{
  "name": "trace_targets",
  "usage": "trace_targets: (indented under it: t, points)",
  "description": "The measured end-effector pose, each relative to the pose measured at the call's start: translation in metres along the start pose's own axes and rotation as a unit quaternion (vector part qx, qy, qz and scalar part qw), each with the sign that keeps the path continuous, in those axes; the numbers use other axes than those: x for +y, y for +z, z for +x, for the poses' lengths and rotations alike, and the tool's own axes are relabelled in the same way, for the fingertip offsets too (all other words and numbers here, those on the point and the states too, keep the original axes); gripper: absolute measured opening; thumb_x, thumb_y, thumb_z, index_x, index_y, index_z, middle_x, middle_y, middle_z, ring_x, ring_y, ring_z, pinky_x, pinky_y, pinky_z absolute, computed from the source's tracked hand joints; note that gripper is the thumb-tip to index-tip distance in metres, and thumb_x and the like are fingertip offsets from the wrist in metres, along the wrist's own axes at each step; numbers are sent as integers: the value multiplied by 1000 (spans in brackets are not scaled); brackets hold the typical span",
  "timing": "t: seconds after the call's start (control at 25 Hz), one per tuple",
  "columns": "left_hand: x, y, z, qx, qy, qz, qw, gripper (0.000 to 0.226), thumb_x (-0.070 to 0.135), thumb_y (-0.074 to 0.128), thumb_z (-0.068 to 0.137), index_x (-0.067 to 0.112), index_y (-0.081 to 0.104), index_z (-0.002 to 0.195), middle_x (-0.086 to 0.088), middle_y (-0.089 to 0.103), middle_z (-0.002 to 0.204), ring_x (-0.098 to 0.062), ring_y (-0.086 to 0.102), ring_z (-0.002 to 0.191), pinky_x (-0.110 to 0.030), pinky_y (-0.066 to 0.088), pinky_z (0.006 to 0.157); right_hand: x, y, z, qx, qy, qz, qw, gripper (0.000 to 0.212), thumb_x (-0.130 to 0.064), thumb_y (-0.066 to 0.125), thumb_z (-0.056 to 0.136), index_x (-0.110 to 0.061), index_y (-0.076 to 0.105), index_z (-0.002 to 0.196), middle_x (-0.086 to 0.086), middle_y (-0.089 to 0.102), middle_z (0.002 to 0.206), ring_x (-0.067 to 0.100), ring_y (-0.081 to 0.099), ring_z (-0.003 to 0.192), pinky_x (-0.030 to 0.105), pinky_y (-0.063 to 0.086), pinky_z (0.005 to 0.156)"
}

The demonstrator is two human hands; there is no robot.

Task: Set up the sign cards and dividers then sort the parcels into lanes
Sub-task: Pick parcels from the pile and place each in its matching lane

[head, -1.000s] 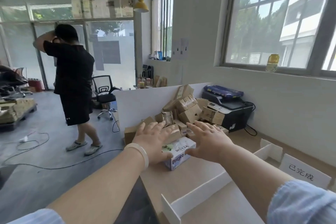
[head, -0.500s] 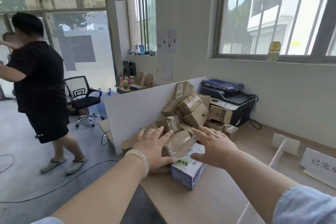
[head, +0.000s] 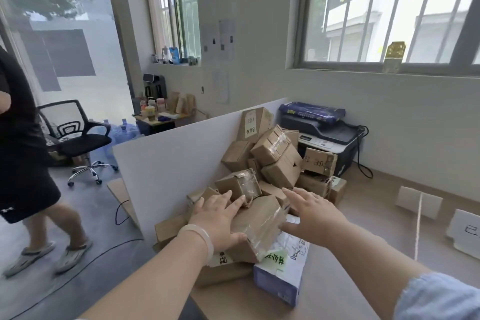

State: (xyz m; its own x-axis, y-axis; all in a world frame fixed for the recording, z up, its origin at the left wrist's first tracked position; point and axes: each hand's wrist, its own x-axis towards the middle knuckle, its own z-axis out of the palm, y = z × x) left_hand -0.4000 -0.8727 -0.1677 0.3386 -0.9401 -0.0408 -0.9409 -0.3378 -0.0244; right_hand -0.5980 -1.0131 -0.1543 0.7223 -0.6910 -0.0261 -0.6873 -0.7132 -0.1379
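Currently left hand (head: pixel 218 218), grip spread, lies on a crumpled, tape-wrapped brown parcel (head: pixel 259 228); right hand (head: pixel 315 218) hovers, likewise spread.

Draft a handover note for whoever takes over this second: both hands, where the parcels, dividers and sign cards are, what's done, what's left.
Left hand: open, flat on the taped brown parcel at the pile's front.
Right hand: open, fingers spread beside that parcel; contact unclear.
Parcel pile leans against the white board; a white-and-blue box lies partly under the taped one.
Done: one divider and one sign card stand at the table's right.
Left: sort the pile into lanes; other cards out of view.
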Motion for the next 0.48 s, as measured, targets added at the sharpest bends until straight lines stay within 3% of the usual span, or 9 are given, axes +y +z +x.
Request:
trace_targets:
  t: [0.48]
  points:
    - [-112,40,101,-60,-32,-40,997,86,68,45,90,41,-5,155,4,-4,166,-23,3,152,-46,8,122,-38,39,123,-66,17,12,998,91,-71,50,84,-37,5,155,-8,11,163,18,14,149,40,22,119]
